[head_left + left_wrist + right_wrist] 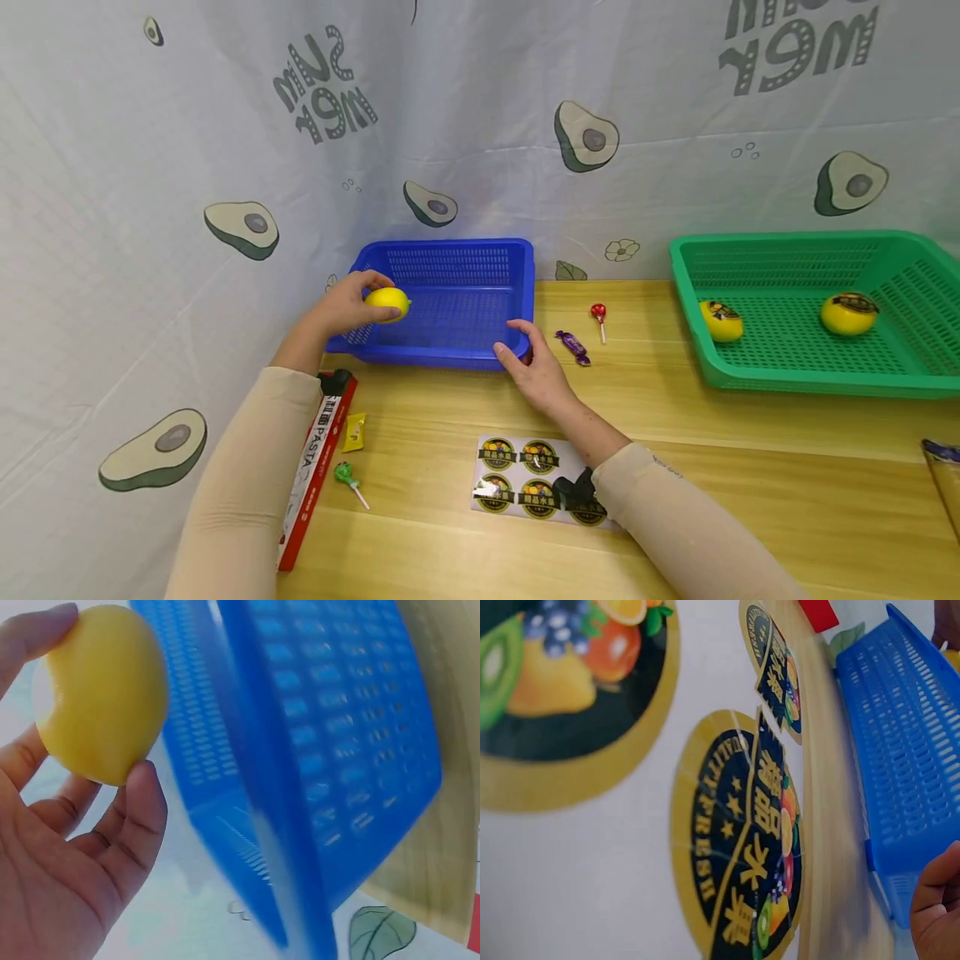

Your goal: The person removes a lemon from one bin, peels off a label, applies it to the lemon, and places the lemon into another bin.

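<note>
A yellow lemon [387, 303] is in my left hand [351, 302], pinched between thumb and fingers over the left end of the blue basket [450, 361]. The left wrist view shows the lemon [109, 694] gripped at its two ends, beside the basket wall [337, 735]. My right hand [542, 377] holds the basket's front right corner, thumb at the front rim and index finger over the right rim. Only part of that hand [939, 904] shows in the right wrist view, close by the basket [907, 742]. No other item shows inside the blue basket.
A green basket [832, 382] with two labelled yellow fruits stands at the right. Beside the blue basket lie a red lollipop [598, 312] and a purple candy [573, 347]. A sticker sheet [517, 479], green lollipop [345, 475], yellow packet [355, 432] and pasta box [318, 467] lie nearer.
</note>
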`<state>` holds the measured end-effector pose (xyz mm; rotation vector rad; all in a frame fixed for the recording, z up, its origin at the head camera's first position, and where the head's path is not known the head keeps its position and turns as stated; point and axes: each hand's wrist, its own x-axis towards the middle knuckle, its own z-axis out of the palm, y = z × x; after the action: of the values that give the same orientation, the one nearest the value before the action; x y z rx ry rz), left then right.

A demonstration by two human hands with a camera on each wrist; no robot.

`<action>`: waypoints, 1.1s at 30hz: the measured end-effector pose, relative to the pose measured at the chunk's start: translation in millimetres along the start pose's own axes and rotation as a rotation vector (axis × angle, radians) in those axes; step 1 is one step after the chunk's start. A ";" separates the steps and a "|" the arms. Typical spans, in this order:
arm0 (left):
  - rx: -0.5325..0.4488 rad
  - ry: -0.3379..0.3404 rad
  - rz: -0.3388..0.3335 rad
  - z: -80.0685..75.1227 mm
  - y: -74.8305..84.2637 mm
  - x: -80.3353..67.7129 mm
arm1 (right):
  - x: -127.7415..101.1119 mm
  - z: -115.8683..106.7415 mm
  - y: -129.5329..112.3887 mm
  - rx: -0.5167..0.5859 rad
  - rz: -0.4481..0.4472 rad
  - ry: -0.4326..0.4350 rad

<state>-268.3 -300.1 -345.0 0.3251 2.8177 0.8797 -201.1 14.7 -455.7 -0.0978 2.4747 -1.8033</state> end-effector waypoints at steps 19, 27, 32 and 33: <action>0.130 0.037 0.142 32.0 56.6 -75.8 | -32.4 -29.2 -0.3 -0.004 -0.074 0.074; 0.073 -0.204 0.218 80.7 73.6 -101.2 | -82.0 -60.3 11.8 -0.099 -0.025 -0.044; 0.019 -0.275 0.224 123.9 79.1 -96.4 | -108.7 -83.7 25.8 -0.176 0.000 -0.088; 0.008 -0.275 0.228 132.7 80.8 -93.9 | -112.6 -88.2 28.4 -0.194 -0.001 -0.090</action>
<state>-135.4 -187.8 -396.8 0.7218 2.5646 0.7953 -98.2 117.9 -453.0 -0.1875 2.5781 -1.5187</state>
